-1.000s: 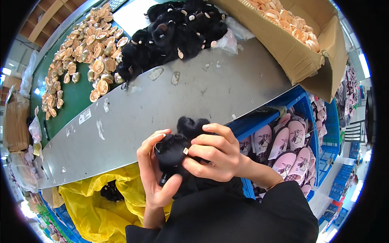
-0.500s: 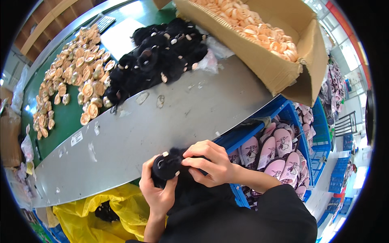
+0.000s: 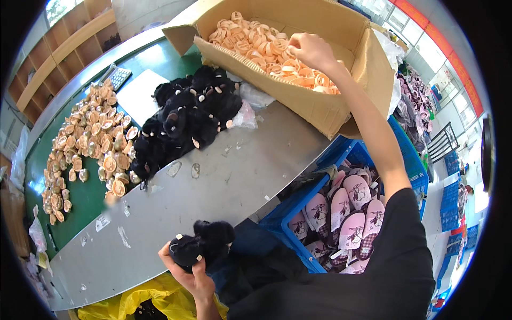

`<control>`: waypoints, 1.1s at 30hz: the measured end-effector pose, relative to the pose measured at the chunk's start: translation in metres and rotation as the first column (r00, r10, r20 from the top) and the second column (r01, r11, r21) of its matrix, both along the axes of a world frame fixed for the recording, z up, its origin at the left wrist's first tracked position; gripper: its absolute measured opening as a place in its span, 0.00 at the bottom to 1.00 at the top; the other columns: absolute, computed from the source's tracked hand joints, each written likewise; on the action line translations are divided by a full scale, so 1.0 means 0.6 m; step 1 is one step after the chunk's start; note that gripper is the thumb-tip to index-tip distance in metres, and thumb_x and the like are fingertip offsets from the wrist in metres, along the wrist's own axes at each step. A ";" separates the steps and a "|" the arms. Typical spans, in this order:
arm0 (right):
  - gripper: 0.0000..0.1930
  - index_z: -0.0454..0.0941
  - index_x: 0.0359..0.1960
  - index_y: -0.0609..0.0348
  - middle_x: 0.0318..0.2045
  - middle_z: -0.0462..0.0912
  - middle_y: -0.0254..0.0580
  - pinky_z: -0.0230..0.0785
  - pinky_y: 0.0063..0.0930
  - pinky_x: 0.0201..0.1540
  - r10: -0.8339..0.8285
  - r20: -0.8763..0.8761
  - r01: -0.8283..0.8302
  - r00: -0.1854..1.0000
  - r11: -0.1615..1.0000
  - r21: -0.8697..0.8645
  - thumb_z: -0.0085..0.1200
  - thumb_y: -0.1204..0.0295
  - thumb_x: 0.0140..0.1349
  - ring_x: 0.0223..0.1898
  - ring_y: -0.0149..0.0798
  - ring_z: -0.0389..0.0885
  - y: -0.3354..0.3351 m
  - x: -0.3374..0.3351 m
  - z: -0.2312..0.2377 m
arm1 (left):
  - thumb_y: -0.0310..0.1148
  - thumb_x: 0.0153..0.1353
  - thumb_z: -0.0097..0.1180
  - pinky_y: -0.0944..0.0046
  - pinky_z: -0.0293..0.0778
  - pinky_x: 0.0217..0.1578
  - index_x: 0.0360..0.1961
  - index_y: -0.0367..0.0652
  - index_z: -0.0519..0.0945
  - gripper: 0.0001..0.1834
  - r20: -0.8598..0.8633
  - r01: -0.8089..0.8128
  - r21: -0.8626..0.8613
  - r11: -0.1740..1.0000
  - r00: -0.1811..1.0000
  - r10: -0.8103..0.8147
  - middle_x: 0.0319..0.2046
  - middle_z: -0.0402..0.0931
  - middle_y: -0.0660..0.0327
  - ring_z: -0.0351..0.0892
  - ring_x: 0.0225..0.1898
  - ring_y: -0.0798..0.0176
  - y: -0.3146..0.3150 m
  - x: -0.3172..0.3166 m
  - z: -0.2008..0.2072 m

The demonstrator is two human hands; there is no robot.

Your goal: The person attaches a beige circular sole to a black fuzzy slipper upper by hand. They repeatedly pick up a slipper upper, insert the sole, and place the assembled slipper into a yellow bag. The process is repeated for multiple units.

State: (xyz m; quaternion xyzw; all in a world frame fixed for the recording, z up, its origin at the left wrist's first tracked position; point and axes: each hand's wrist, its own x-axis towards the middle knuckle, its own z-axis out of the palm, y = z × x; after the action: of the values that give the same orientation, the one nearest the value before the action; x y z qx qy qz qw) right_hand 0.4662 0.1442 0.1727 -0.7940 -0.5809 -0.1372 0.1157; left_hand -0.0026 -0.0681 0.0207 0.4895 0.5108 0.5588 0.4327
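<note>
My left hand [image 3: 194, 280] is closed around a small black plush toy [image 3: 205, 246] with pale tabs on it, just off the near edge of the metal-topped table [image 3: 224, 160]. My right arm reaches out to the far right, over a cardboard box [image 3: 314, 113]. Inside lie many peach-coloured ring-like pieces [image 3: 256, 45]. At their right side is my right hand [image 3: 313, 52], its fingers curled together and pointing down; whatever the fingertips hold is too small to make out.
Black plush toys [image 3: 186, 114] lie heaped on the table beside oval peach-and-gold pieces [image 3: 88, 133]. A calculator [image 3: 116, 76] sits at the back. Blue crates [image 3: 282, 226] of pink slippers [image 3: 352, 229] stand at the right. A yellow bag [image 3: 160, 296] hangs below the near edge.
My right hand has left the plush toy and moved up and right to the box of rings. My left hand keeps the toy, slightly lower and further left. The view has shifted.
</note>
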 end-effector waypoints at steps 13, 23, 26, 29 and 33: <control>0.22 0.85 0.49 0.55 0.29 0.83 0.37 0.80 0.32 0.32 -0.096 -0.360 -0.077 0.928 0.896 -0.437 0.59 0.52 0.64 0.31 0.32 0.84 0.075 0.101 -0.101 | 0.35 0.46 0.62 0.67 0.73 0.46 0.45 0.33 0.77 0.24 0.039 -0.036 -0.021 0.999 0.999 0.037 0.41 0.74 0.59 0.75 0.40 0.64 0.006 -0.026 -0.008; 0.22 0.83 0.35 0.58 0.24 0.79 0.35 0.75 0.26 0.29 -0.078 -0.384 -0.077 0.920 0.925 -0.371 0.62 0.49 0.60 0.25 0.28 0.77 0.073 0.106 -0.109 | 0.30 0.51 0.61 0.66 0.72 0.53 0.53 0.36 0.74 0.26 0.081 -0.051 -0.016 0.999 0.995 0.052 0.46 0.73 0.58 0.75 0.47 0.63 0.008 -0.031 -0.018; 0.23 0.82 0.36 0.58 0.24 0.79 0.35 0.74 0.26 0.29 -0.076 -0.424 -0.079 0.902 0.938 -0.336 0.64 0.48 0.58 0.26 0.29 0.78 0.073 0.102 -0.109 | 0.27 0.54 0.61 0.64 0.71 0.57 0.57 0.38 0.71 0.28 0.062 -0.129 0.035 0.991 0.990 0.126 0.49 0.72 0.57 0.74 0.50 0.62 0.007 -0.027 -0.020; 0.26 0.80 0.44 0.57 0.27 0.79 0.37 0.75 0.31 0.36 -0.004 -0.305 -0.058 0.952 0.980 -0.192 0.67 0.47 0.56 0.31 0.33 0.78 0.071 0.109 -0.105 | 0.26 0.55 0.61 0.64 0.71 0.57 0.58 0.39 0.70 0.27 0.110 -0.173 0.073 0.982 0.980 0.165 0.49 0.72 0.57 0.74 0.51 0.61 0.002 -0.029 -0.023; 0.31 0.75 0.53 0.55 0.39 0.82 0.43 0.75 0.35 0.44 0.312 -0.312 -0.237 0.898 0.938 0.255 0.69 0.49 0.55 0.40 0.38 0.80 0.034 -0.010 -0.029 | 0.27 0.54 0.60 0.64 0.73 0.55 0.53 0.37 0.71 0.23 0.176 -0.134 0.085 0.987 0.977 0.117 0.46 0.73 0.58 0.76 0.48 0.62 -0.005 -0.042 -0.021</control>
State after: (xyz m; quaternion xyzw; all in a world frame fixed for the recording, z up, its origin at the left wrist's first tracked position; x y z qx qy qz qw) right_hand 0.4604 0.1644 0.1551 -0.6985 -0.6400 -0.0377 0.3179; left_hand -0.0275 -0.0709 0.0079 0.4270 0.4742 0.6488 0.4145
